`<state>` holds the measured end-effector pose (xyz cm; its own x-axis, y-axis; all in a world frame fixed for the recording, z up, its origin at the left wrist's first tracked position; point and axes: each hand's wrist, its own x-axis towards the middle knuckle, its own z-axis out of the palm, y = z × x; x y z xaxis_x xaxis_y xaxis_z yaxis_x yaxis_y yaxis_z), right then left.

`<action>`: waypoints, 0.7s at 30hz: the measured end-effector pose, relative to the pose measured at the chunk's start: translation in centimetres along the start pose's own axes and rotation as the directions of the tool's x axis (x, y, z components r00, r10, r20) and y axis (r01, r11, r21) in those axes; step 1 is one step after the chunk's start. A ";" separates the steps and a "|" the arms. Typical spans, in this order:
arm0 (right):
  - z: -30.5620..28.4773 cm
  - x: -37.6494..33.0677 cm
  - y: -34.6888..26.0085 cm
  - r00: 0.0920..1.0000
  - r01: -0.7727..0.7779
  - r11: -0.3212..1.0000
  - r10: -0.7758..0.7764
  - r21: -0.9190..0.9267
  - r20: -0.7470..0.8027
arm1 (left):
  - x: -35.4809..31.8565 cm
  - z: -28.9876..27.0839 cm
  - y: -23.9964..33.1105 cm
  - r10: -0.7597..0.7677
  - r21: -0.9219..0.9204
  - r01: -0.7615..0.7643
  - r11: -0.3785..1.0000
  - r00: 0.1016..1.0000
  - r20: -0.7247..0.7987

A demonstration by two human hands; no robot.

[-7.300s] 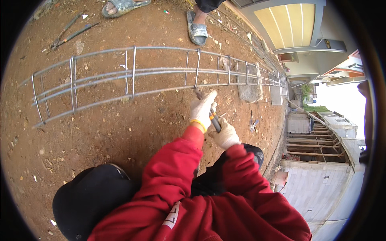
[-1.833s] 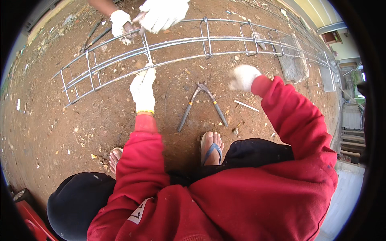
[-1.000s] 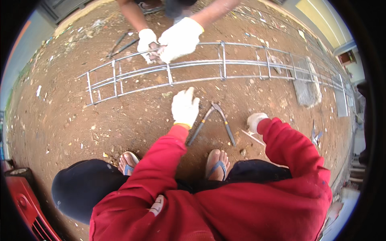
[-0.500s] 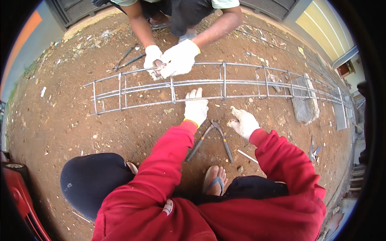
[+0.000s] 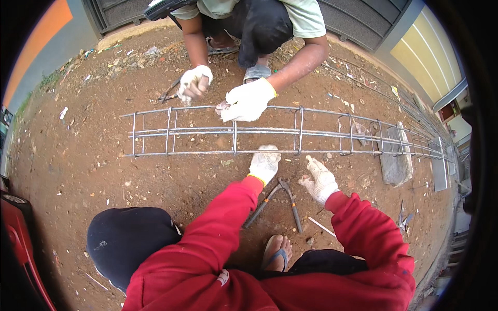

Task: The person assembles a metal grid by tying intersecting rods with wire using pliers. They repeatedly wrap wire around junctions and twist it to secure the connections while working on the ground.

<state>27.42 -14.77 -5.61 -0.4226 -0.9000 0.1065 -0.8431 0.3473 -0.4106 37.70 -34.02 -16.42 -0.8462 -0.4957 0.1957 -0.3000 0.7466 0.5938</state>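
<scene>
A long steel rebar cage (image 5: 207, 130) with square stirrups lies across the ground in front of me. My left hand (image 5: 265, 165), in a white knit glove, is at its near bar, the fingers curled over the bar. My right hand (image 5: 320, 182), gloved the same way, hovers just on my side of the cage. Its fingers and thumb are apart, and I see nothing in them. Between my hands and my foot lie end-cutting nippers (image 5: 282, 187) with orange-banded handles, spread wide. A co-worker's gloved hand (image 5: 248, 101) rests at the far bar; the other gloved hand (image 5: 196, 84) is beyond it.
Opposite me squats the co-worker, with a second long-handled tool (image 5: 168, 93) beside them. A stone block (image 5: 396, 166) sits under the cage's right part. Pliers (image 5: 403, 220) and a white stick (image 5: 321, 227) lie at right. A red wheeled object (image 5: 18, 233) stands lower left.
The whole view has shifted, so the scene sits lower. My left fingers, outstretched before, are now curled at the bar. The co-worker's two hands, together before, have come apart.
</scene>
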 end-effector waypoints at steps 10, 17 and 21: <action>-2.1 0.2 -1.7 0.957 -0.245 0.862 0.143 0.445 0.251 | -5.9 -5.3 5.6 -0.171 -0.526 0.089 0.846 0.979 -0.110; -4.5 0.3 -2.3 0.925 -0.249 0.774 0.011 0.582 0.381 | -6.1 -9.1 6.3 0.256 -0.158 -0.273 0.949 0.959 -0.120; -5.5 0.4 -2.5 0.711 -0.427 0.727 -0.098 0.538 0.696 | -6.7 -11.7 4.9 0.464 0.123 -0.499 0.858 0.855 0.233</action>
<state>27.51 -14.51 0.40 0.0133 -0.8574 -0.5145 -0.2539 0.4948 -0.8311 47.07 -32.22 -5.65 -0.9651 0.0257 0.2607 0.1104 0.9424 0.3157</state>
